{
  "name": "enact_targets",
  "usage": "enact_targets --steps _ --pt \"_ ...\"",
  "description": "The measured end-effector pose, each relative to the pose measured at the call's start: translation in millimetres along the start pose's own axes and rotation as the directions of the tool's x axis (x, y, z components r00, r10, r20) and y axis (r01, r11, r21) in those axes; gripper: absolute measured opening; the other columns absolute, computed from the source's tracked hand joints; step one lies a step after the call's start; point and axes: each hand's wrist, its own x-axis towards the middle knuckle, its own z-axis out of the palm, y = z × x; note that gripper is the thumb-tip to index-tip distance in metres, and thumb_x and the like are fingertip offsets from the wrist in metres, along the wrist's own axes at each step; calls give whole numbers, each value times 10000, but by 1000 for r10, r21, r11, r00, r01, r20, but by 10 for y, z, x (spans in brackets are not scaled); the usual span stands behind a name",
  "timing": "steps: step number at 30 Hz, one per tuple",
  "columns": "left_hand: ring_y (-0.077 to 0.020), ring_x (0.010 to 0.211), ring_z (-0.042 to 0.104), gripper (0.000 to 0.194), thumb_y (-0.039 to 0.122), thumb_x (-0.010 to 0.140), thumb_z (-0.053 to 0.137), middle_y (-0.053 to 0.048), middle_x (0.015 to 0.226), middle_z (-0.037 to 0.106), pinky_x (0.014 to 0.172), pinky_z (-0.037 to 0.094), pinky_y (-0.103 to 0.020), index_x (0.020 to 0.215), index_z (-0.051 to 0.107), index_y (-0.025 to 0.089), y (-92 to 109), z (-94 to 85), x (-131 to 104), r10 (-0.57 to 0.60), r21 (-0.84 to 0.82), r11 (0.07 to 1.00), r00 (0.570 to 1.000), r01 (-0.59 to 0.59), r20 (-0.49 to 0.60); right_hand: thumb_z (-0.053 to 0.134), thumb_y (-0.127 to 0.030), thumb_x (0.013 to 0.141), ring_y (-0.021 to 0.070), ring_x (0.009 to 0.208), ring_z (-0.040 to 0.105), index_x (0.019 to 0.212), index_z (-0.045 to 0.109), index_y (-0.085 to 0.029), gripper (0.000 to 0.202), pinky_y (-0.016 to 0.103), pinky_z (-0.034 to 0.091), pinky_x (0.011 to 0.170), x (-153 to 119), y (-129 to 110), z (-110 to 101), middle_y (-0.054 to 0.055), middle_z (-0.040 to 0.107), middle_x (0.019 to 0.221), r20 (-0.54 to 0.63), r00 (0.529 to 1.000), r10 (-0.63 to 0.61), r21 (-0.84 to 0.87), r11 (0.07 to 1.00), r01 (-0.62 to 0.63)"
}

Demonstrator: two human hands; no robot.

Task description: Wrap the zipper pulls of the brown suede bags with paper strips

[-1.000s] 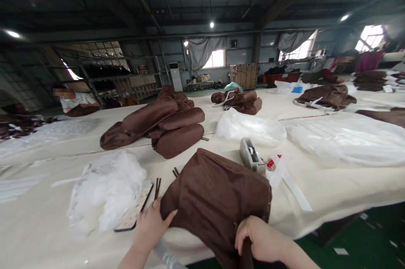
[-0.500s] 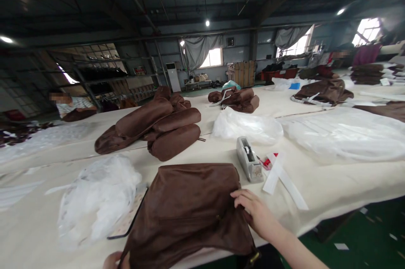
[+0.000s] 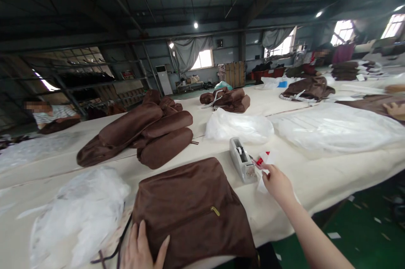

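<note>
From the head view, the left hand (image 3: 142, 248) lies, fingers spread, on the brown bag (image 3: 190, 197) at the table's (image 3: 319, 180) near edge; the outstretched right hand (image 3: 278, 184) curls its fingers beside the tape dispenser (image 3: 243, 161), grip unclear; a dim hall (image 3: 232, 52) beyond.

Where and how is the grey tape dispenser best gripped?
Probably across the long, narrow body of the tape dispenser, toward its far end, from above: its top is uncovered, while the right hand is beside its near end.
</note>
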Motion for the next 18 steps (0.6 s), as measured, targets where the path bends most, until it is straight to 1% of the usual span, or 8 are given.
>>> enact_targets --steps 3,7,10,12,13,15,17,18 --pt "-447 1283 393 929 639 830 372 -282 1463 299 986 388 -593 1492 74 60 81 98 51 27 66 997 999 -29 31 460 -233 866 247 823 651 1064 636 -157 275 328 448 684 114 137 216 120 663 976 110 993 -45 -187 980 65" --pt "-427 1291 384 911 649 854 333 -306 1451 310 1006 373 -554 1462 167 -9 96 91 65 30 125 991 998 -38 60 443 -223 878 235 794 645 922 678 -136 254 320 440 673 127 223 376 139 662 925 137 987 -86 -291 949 123" --pt "-414 1285 398 912 641 856 354 -312 1445 321 1008 380 -536 1450 196 -34 40 120 113 33 150 988 994 -48 99 482 -252 857 214 738 624 872 697 -155 236 324 440 663 139 267 401 130 675 940 76 995 -61 -137 988 71" --pt "-411 1285 402 929 652 846 374 -315 1442 324 1009 387 -528 1445 206 -39 0 161 161 38 152 987 993 -55 114 549 -318 823 191 683 602 862 704 -168 219 324 448 654 151 290 381 106 682 925 -38 996 76 176 982 -68" --pt "-414 1287 399 943 660 839 384 -322 1439 323 1012 387 -527 1440 212 -45 -8 177 185 44 146 987 992 -61 114 589 -361 799 181 656 591 870 703 -171 233 319 454 638 156 300 361 91 684 891 -82 977 196 387 910 -150" --pt "-425 1295 386 953 660 834 397 -340 1426 326 1020 377 -539 1430 213 -60 27 178 228 53 122 990 995 -64 87 641 -453 751 163 608 576 912 687 -175 325 299 461 574 164 321 311 58 674 809 -77 907 413 719 653 -236" --pt "-429 1311 362 900 612 853 412 -335 1432 314 1032 355 -563 1434 205 -43 146 110 261 48 79 996 998 -51 33 688 -508 684 139 553 553 938 658 -187 411 259 427 470 172 354 259 25 653 744 17 866 500 884 397 -247" --pt "-426 1323 344 855 573 865 427 -321 1449 296 1039 345 -569 1439 205 -20 234 48 274 54 46 997 999 -54 7 708 -516 647 123 516 528 930 644 -195 433 236 387 416 175 377 237 8 638 716 65 868 493 915 317 -249"
